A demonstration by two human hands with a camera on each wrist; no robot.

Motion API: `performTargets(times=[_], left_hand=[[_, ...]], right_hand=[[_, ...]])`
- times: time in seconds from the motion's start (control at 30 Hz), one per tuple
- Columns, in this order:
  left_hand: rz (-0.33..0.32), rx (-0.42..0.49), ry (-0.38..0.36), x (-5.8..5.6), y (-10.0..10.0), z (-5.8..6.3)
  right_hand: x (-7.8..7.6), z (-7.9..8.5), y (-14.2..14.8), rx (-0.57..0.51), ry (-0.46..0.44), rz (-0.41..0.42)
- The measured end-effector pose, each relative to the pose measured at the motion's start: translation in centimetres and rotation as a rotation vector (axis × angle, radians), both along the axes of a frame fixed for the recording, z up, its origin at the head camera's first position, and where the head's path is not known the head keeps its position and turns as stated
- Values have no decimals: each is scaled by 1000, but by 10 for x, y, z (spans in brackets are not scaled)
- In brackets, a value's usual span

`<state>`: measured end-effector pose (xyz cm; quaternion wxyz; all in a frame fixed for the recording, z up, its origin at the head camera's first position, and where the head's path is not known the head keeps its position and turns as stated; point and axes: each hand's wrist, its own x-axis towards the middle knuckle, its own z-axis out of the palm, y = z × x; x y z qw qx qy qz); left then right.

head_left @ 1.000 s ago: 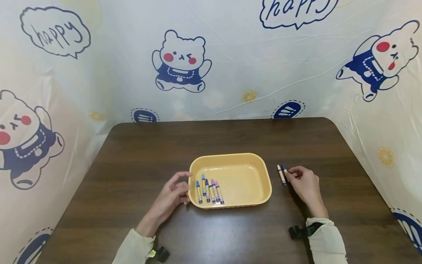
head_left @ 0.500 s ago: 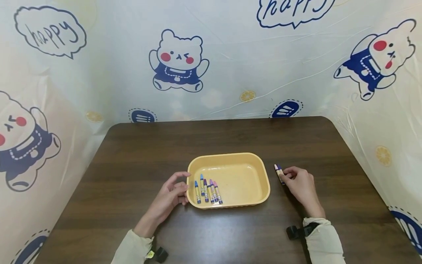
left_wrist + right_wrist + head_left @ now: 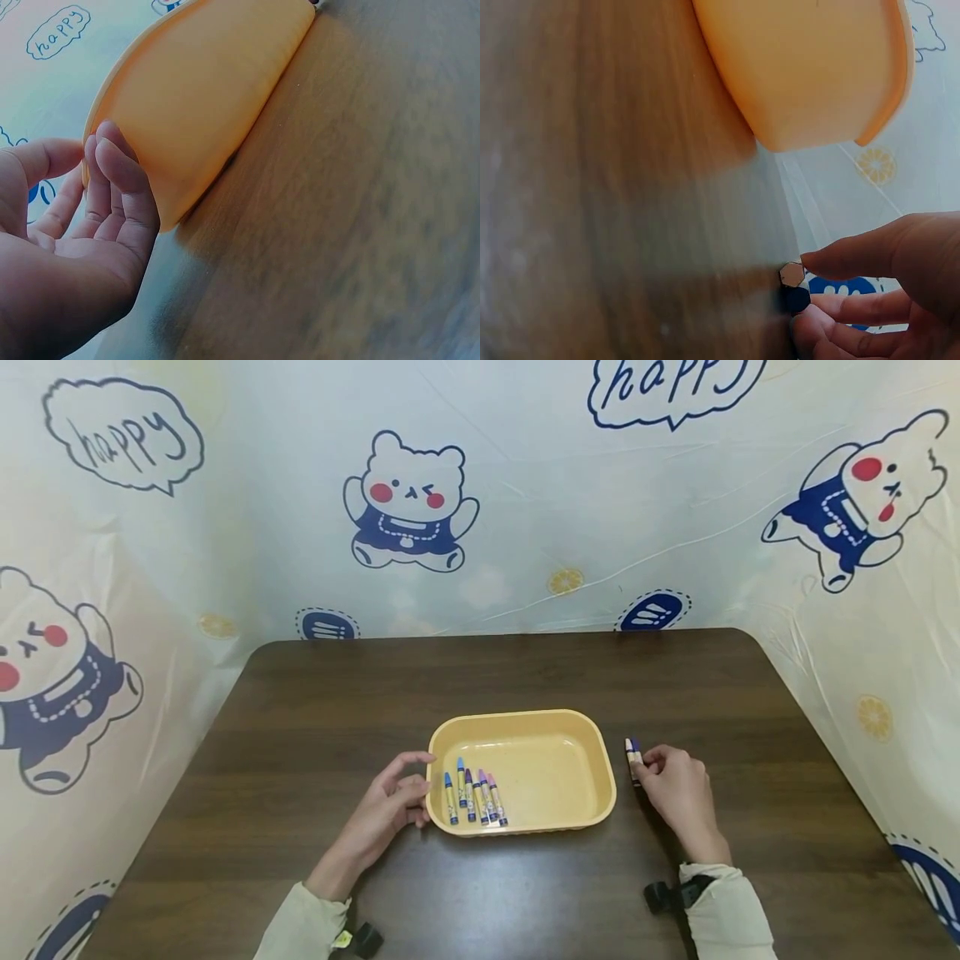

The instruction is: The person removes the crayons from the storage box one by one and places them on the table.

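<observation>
My left hand [image 3: 386,806] is at the left end of a yellow tray [image 3: 566,714], with the rim between thumb and index finger. In the left wrist view its fingers curve at the tray's end wall [image 3: 202,97]. Several crayons lie side by side in the tray's left part, among them a blue crayon [image 3: 450,797] and a pink crayon [image 3: 498,802]. Right of the tray, my right hand [image 3: 678,789] pinches two crayons together. The thumb touches a pale pink crayon [image 3: 791,274], while fingers touch a dark blue crayon [image 3: 798,300] beside it. The hand covers their lower parts.
The dark brown wooden table [image 3: 495,672] extends around the tray. A curtain [image 3: 525,485] printed with bears and lettering stands along its back and sides. A black strap device [image 3: 667,896] sits on the right wrist, another black device [image 3: 367,939] by the left sleeve.
My right hand has moved a little left and down, from the dark blue crayon to round both crayons, which now lie closer together. The left hand stays at the tray.
</observation>
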<state>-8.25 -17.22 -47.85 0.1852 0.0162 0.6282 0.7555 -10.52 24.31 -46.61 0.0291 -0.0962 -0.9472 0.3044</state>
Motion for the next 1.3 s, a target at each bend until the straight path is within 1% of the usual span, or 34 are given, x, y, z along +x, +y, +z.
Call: performTargets(times=[0.27, 0.4, 0.47, 0.53, 0.6, 0.7, 0.8, 0.87, 0.97, 1.07, 1.17, 1.3], left_hand=[[5, -17, 0, 1, 0, 1], [8, -17, 4, 1, 0, 1], [2, -14, 6, 2, 1, 0], [-7, -13, 7, 3, 1, 0], [-12, -14, 5, 3, 1, -1], [-7, -13, 5, 5, 1, 0], [4, -13, 8, 5, -1, 3], [3, -16, 11, 5, -1, 3], [4, -24, 6, 5, -1, 4], [-1, -30, 5, 4, -1, 4], [6, -25, -2, 5, -1, 4], [20, -19, -8, 5, 0, 3]], right_hand=[[3, 2, -3, 21, 5, -3], [5, 8, -4, 41, 53, -30], [7, 12, -6, 49, 91, -38], [10, 18, -10, 46, 130, -30], [14, 24, -16, 44, 179, -10], [17, 37, -29, 46, 284, 35], [17, 53, -46, 58, 374, 113], [18, 63, -58, 74, 388, 179], [19, 72, -78, 83, 335, 286], [19, 75, -101, 69, 255, 371], [16, 70, -123, 42, 180, 441], [11, 58, -145, -10, 61, 519]])
